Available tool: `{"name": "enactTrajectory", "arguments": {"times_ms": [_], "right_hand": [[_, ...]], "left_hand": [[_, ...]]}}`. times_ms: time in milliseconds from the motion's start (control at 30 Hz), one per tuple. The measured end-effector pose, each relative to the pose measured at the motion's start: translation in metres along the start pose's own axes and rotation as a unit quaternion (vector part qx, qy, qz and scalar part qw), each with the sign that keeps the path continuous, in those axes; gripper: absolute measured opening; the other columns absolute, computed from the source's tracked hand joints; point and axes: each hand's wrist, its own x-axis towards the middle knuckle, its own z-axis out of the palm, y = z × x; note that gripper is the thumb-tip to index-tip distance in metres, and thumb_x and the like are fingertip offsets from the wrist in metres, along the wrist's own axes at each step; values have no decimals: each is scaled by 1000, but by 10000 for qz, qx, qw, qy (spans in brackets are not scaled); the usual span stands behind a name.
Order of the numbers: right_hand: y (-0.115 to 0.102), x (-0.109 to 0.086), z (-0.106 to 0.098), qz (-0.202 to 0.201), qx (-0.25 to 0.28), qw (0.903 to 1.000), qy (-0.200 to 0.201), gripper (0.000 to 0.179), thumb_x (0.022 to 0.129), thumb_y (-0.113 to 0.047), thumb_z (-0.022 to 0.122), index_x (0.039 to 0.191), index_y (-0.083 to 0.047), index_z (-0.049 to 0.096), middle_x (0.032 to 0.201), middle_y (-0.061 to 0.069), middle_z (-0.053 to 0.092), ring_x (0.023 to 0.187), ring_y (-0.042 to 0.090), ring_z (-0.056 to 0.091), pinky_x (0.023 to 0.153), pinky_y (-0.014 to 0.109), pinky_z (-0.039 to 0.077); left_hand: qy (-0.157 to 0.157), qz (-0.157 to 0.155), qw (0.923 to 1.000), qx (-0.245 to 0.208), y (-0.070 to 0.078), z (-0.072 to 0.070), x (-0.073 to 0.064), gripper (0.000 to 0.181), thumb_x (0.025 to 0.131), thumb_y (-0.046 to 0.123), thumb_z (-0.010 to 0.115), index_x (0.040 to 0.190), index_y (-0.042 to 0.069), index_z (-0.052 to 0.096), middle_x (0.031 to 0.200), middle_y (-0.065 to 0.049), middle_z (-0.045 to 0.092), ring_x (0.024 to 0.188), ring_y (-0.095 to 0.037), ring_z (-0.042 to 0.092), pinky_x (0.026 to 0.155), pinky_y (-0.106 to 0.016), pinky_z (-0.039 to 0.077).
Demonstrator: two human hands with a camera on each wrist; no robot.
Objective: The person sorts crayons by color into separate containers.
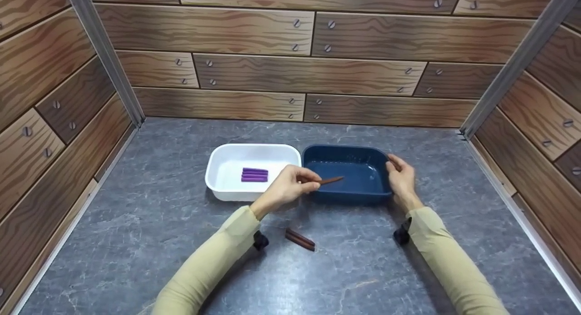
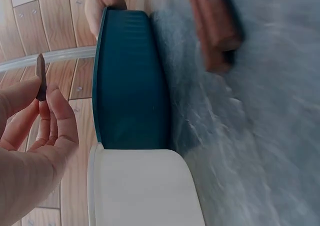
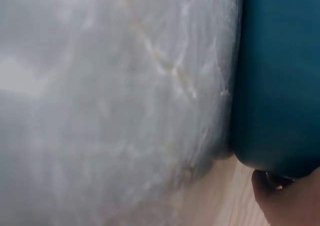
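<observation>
My left hand point(image 1: 290, 183) pinches a slim brown crayon point(image 1: 332, 180) between thumb and fingertips, over the left part of a dark blue tub point(image 1: 347, 198). In the left wrist view the crayon point(image 2: 41, 76) shows a tapered tip. At the tub's right end, my right hand point(image 1: 402, 179) holds the rim and side wall; in the right wrist view its fingers are mostly cut off at the corner. Several purple crayons point(image 1: 254, 174) lie side by side in the white tub point(image 1: 222, 195). On the table in front lie more brown crayons point(image 1: 299, 239), close together.
Both tubs stand side by side on a grey marbled table point(image 1: 150, 206). Wood-patterned panels point(image 1: 254, 70) enclose the back and both sides, with metal posts point(image 1: 109, 56) at the rear corners. A black wrist device point(image 1: 260, 240) sits under the left sleeve.
</observation>
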Motion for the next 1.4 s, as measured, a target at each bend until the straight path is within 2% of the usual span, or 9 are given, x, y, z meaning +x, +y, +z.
{"name": "enactTrajectory", "arguments": {"times_ms": [333, 567, 767, 867, 1000, 1133, 1267, 1400], "right_hand": [[2, 0, 0, 80, 196, 9998, -24, 45, 105, -16, 41, 150, -9, 40, 151, 15, 43, 138, 25, 41, 113, 37, 35], [2, 1, 3, 98, 218, 9997, 47, 45, 104, -14, 43, 149, -8, 42, 149, 16, 46, 135, 24, 44, 110, 35, 37], [3, 3, 2, 89, 214, 9997, 106, 44, 104, -14, 43, 148, -9, 43, 149, 16, 47, 134, 24, 44, 110, 35, 37], [3, 3, 2, 98, 257, 9996, 105, 44, 104, -14, 43, 148, -9, 44, 148, 15, 47, 133, 24, 45, 110, 35, 37], [3, 2, 1, 99, 234, 9997, 54, 45, 104, -15, 43, 149, -9, 42, 150, 15, 45, 136, 25, 43, 111, 36, 36], [2, 0, 0, 70, 173, 9998, 13, 45, 105, -16, 42, 150, -9, 40, 152, 15, 43, 138, 26, 41, 113, 38, 35], [2, 0, 1, 53, 142, 9999, 45, 45, 105, -16, 42, 150, -8, 40, 151, 16, 44, 137, 25, 42, 112, 37, 36], [1, 1, 1, 53, 124, 9999, 95, 45, 105, -16, 42, 149, -8, 41, 150, 16, 45, 136, 25, 43, 112, 36, 37]], "left_hand": [[109, 45, 9999, 8, -4, 14, 34, 13, 88, 10, 73, 99, 5, 77, 89, -5, 73, 73, -7, 60, 65, -19, 49], [328, -182, 9993, -64, -4, 27, 54, 11, 87, 8, 73, 97, 5, 77, 88, -5, 73, 69, -6, 58, 61, -18, 47], [398, -294, 9984, 262, -3, 36, 72, 9, 87, 7, 73, 94, 5, 78, 85, -3, 73, 67, -5, 57, 62, -17, 47], [308, -523, 9972, 433, -3, 40, 79, 8, 85, 6, 74, 91, 6, 78, 82, -2, 73, 66, -5, 56, 61, -18, 47], [215, -991, 9931, 585, -5, 46, 87, 6, 83, 7, 76, 89, 8, 79, 84, -2, 74, 69, -6, 57, 61, -19, 48], [200, -1354, 9866, 886, -8, 52, 95, 5, 81, 8, 78, 85, 10, 80, 91, 0, 75, 81, -8, 60, 72, -23, 51], [127, -1557, 9827, 998, -14, 57, 101, 5, 80, 6, 79, 84, 8, 80, 94, -2, 76, 91, -10, 64, 86, -25, 52], [34, -1669, 9823, 853, -17, 60, 105, 8, 78, 0, 79, 86, 2, 79, 89, -5, 77, 87, -9, 66, 88, -21, 51]]}}
